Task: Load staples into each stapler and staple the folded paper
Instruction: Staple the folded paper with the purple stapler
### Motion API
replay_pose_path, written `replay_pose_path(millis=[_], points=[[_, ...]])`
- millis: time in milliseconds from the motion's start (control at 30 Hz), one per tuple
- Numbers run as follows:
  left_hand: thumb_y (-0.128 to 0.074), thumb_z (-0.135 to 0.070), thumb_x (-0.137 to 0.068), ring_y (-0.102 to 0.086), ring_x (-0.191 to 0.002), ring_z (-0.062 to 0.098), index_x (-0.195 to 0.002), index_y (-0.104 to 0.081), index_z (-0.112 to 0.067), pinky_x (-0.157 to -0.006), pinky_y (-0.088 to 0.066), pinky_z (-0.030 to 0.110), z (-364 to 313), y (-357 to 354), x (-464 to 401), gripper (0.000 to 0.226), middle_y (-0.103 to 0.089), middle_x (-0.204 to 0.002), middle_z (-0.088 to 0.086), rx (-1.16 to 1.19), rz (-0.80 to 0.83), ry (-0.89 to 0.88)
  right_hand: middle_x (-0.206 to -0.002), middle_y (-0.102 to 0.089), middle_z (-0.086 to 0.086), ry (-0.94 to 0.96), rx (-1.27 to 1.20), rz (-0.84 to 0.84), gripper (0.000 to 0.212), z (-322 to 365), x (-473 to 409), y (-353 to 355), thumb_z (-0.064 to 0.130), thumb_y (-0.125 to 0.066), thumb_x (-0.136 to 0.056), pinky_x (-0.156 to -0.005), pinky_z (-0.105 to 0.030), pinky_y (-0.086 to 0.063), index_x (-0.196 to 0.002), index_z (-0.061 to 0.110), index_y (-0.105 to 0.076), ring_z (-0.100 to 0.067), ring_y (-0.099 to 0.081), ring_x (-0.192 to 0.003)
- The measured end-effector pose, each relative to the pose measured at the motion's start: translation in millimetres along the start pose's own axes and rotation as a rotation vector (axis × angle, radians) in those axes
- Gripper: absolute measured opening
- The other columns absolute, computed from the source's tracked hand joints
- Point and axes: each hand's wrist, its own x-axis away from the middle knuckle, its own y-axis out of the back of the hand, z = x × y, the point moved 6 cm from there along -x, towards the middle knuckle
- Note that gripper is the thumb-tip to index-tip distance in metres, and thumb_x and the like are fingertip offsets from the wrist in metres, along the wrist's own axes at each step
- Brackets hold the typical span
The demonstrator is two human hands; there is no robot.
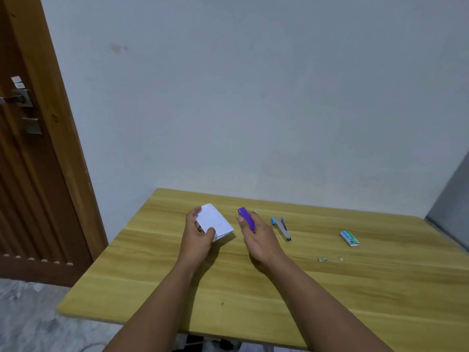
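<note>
My left hand [199, 233] holds a folded white paper [215, 221] just above the wooden table [157, 275], thumb on its near edge. My right hand [256, 236] grips a purple stapler [246, 218], its tip pointing away from me, a short gap to the right of the paper. A second stapler [281, 227], blue and silver, lies on the table to the right of my right hand. Farther right lies a small green and white staple box [349, 238].
Small loose staple pieces [322, 259] lie on the table near the front right. A pale wall stands right behind the table. A brown wooden door [30, 148] with a metal handle is at the left. The table's left edge drops to a marbled floor.
</note>
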Motion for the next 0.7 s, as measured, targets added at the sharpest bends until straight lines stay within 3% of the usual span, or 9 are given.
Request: replay_pose_path(millis=[100, 167, 267, 433, 600, 700], points=[[-0.059, -0.012, -0.093, -0.056, -0.128, 0.028, -0.159, -0.033, -0.026, -0.102, -0.046, 0.039, -8.0, -4.6, -13.0, 0.072, -0.056, -0.140, 0.006, -0.283, 0.056, 0.036, -0.108, -0.074, 0.002, -0.037, 0.135, -0.116, 0.040, -9.8, -10.8, 37.7, 0.050, -0.039, -0.110, -0.091, -0.040, -0.052, -0.129, 0.028, -0.066, -0.023, -0.064, -0.101], [-0.056, -0.015, -0.096, -0.043, -0.143, 0.031, -0.160, -0.035, -0.019, -0.110, -0.041, 0.039, -10.7, -7.6, -22.1, 0.067, -0.040, -0.158, 0.012, -0.527, 0.104, 0.006, -0.102, -0.072, -0.006, -0.078, 0.288, -0.146, 0.039, -26.3, -21.0, 66.0, 0.047, -0.037, -0.109, -0.083, -0.043, -0.054, -0.114, 0.020, -0.066, -0.029, -0.065, -0.092], [-0.054, -0.022, -0.096, -0.053, -0.126, 0.037, -0.157, -0.039, -0.020, -0.100, -0.049, 0.042, -8.2, -6.7, -29.6, 0.063, -0.038, -0.150, 0.016, -0.796, 0.119, -0.041, -0.110, -0.067, -0.014, -0.233, 0.523, -0.152, 0.043, -61.6, -29.8, 101.9, 0.047, -0.037, -0.104, -0.076, -0.040, -0.051, -0.111, 0.015, -0.065, -0.034, -0.064, -0.094], [-0.050, -0.031, -0.095, -0.044, -0.124, 0.033, -0.130, -0.060, -0.031, -0.097, -0.039, 0.044, -5.2, -8.2, -29.1, 0.036, -0.038, -0.148, 0.004, -1.115, 0.086, -0.098, -0.133, -0.058, -0.008, -0.473, 0.758, -0.136, 0.051, -101.9, -22.4, 128.5, 0.056, -0.049, -0.101, -0.097, -0.047, -0.052, -0.138, 0.020, -0.053, -0.031, -0.057, -0.121], [-0.043, -0.045, -0.097, -0.047, -0.124, 0.034, -0.127, -0.064, -0.034, -0.095, -0.042, 0.046, -14.3, -14.4, -25.7, 0.039, -0.045, -0.151, 0.003, -1.099, 0.065, -0.207, -0.140, -0.054, -0.010, -0.515, 0.740, -0.151, 0.072, -100.2, -32.0, 131.9, 0.071, -0.058, -0.092, -0.100, -0.048, -0.050, -0.142, 0.021, -0.047, -0.032, -0.055, -0.127], [-0.041, -0.051, -0.090, -0.055, -0.119, 0.032, -0.124, -0.070, -0.031, -0.090, -0.049, 0.046, -44.4, -19.8, 8.7, 0.049, -0.058, -0.142, 0.003, -0.971, 0.046, -0.521, -0.147, -0.049, -0.013, -0.386, 0.590, -0.214, 0.081, -62.0, -40.7, 139.7, 0.073, -0.057, -0.092, -0.102, -0.050, -0.049, -0.152, 0.023, -0.037, -0.034, -0.053, -0.131]])
